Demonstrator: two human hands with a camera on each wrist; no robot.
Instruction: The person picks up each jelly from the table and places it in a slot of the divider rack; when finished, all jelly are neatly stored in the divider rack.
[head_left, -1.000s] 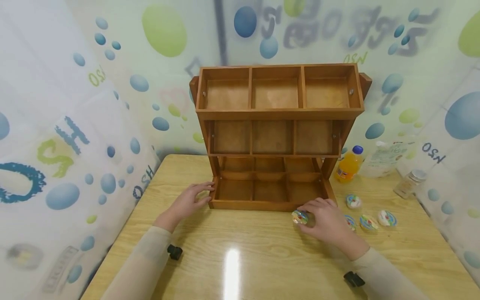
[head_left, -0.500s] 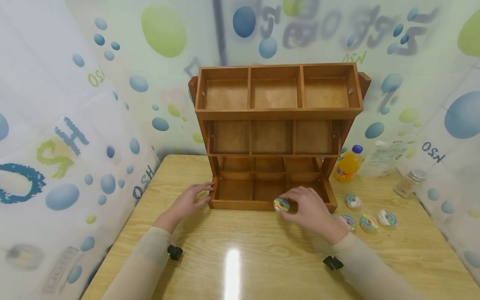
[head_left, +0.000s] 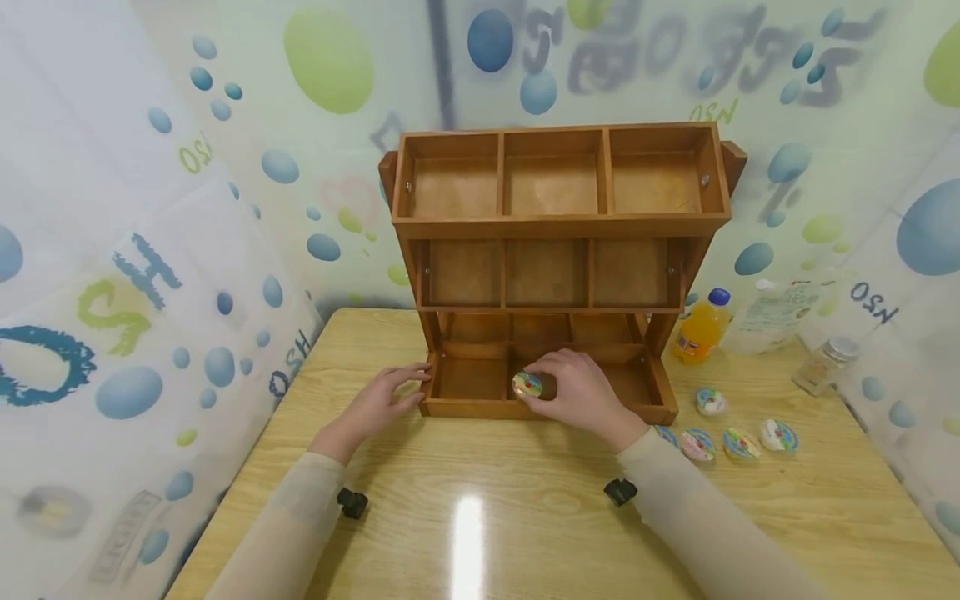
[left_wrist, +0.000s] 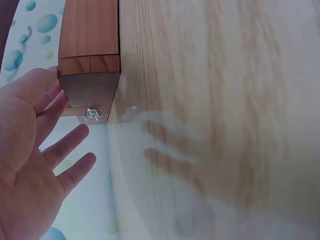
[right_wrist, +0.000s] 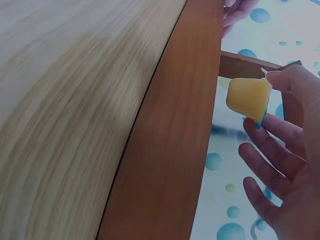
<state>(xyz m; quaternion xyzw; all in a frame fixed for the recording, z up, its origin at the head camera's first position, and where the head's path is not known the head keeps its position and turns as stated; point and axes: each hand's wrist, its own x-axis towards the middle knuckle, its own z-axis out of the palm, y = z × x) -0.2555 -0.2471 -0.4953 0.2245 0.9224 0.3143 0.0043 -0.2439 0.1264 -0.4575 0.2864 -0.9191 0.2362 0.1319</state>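
My right hand (head_left: 583,393) pinches a small jelly cup (head_left: 527,385) by its rim, between thumb and fingertips. The right wrist view shows the yellow contents of this cup (right_wrist: 247,97), held just beyond the front board (right_wrist: 167,125). It is over the lowest tier of a brown wooden three-tier rack (head_left: 562,226), by the middle compartment. At the rack's lower left corner rests my left hand (head_left: 381,408). In the left wrist view, that hand (left_wrist: 30,165) touches the wooden end (left_wrist: 90,37) with its fingers extended and spread.
Several jelly cups (head_left: 741,444) lie on the wooden table (head_left: 390,517) right of the rack. Behind them stand an orange drink bottle (head_left: 702,327), a white pouch (head_left: 780,317) and a lidded jar (head_left: 825,367). A patterned wall covering (head_left: 330,167) surrounds the table.
My right hand has carried the jelly cup left and up, from in front of the rack's right part to over the lowest tier's middle compartment. The left hand has stayed put.
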